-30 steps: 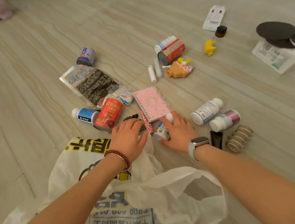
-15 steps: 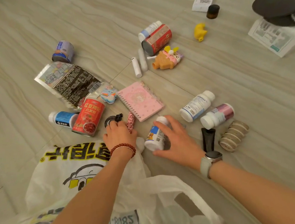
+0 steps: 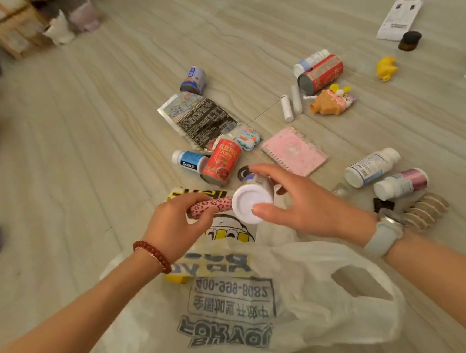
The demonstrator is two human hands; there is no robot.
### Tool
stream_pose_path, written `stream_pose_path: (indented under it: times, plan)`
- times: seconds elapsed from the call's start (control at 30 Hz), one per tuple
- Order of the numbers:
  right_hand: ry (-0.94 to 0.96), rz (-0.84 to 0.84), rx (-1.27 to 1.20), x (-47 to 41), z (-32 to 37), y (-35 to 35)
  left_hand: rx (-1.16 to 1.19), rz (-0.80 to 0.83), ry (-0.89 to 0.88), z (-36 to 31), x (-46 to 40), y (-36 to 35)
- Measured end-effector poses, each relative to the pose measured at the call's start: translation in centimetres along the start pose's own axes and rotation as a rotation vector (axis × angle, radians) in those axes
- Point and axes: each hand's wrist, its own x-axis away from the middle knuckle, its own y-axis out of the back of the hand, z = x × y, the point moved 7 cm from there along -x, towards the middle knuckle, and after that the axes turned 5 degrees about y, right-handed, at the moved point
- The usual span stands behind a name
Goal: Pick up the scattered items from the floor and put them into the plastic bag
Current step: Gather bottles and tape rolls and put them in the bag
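Observation:
A white plastic bag (image 3: pixel 315 290) with black and yellow print lies crumpled on the floor just in front of me. My left hand (image 3: pixel 174 229) grips a pink leopard-print tube (image 3: pixel 214 204) above the bag. My right hand (image 3: pixel 305 206) holds a white-capped bottle (image 3: pixel 249 204) in its fingers, cap end toward me, also above the bag. Beyond the hands lie a red can (image 3: pixel 220 162), a blue-label bottle (image 3: pixel 189 160), a pink spiral notebook (image 3: pixel 294 151) and a black-and-silver foil packet (image 3: pixel 200 118).
To the right lie two white bottles (image 3: pixel 372 167), a stack of tape rolls (image 3: pixel 426 210) and a black tube (image 3: pixel 382 205). Farther off are a red can (image 3: pixel 321 74), white sticks (image 3: pixel 290 105), an orange toy (image 3: pixel 331 103), a yellow toy (image 3: pixel 385 68) and a small can (image 3: pixel 193 79). Boxes stand at the left.
Both hands have lifted off the floor and come back over the bag. The left now carries the leopard-print tube; the right has raised the white-capped bottle.

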Motion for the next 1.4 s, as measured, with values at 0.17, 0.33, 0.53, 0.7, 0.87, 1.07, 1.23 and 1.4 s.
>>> stream_pose_path:
  times: [0.17,0.33,0.53,0.7,0.87,1.07,1.23,1.4]
  plan:
    - [0.096,0.403,0.260,5.3,3.3,-7.6,-0.077,0.095,-0.188,4.3,8.9,-0.6]
    - [0.214,0.629,0.612,7.6,1.5,-13.6,-0.326,0.176,-0.296,7.3,12.8,-5.6]
    - [0.511,0.478,0.808,6.6,1.8,-15.1,-0.304,-0.093,-0.187,6.2,12.5,-5.4]
    - [0.532,0.253,0.669,6.6,3.0,-10.6,-0.138,-0.339,-0.224,2.8,10.0,-2.1]
    - [0.276,-0.168,0.537,6.3,0.4,0.7,-0.126,-0.261,-0.232,-2.8,5.3,-2.5]
    - [-0.414,-0.235,0.648,10.6,-12.5,10.8,-0.227,0.064,-0.324,-10.6,-0.9,-9.4]
    - [-0.463,0.047,0.699,14.3,-19.1,9.6,-0.253,0.309,-0.221,-13.2,-5.1,-18.2]
    - [-0.415,0.042,0.881,15.4,-21.1,7.7,-0.217,0.435,0.002,-13.3,-7.4,-25.1]
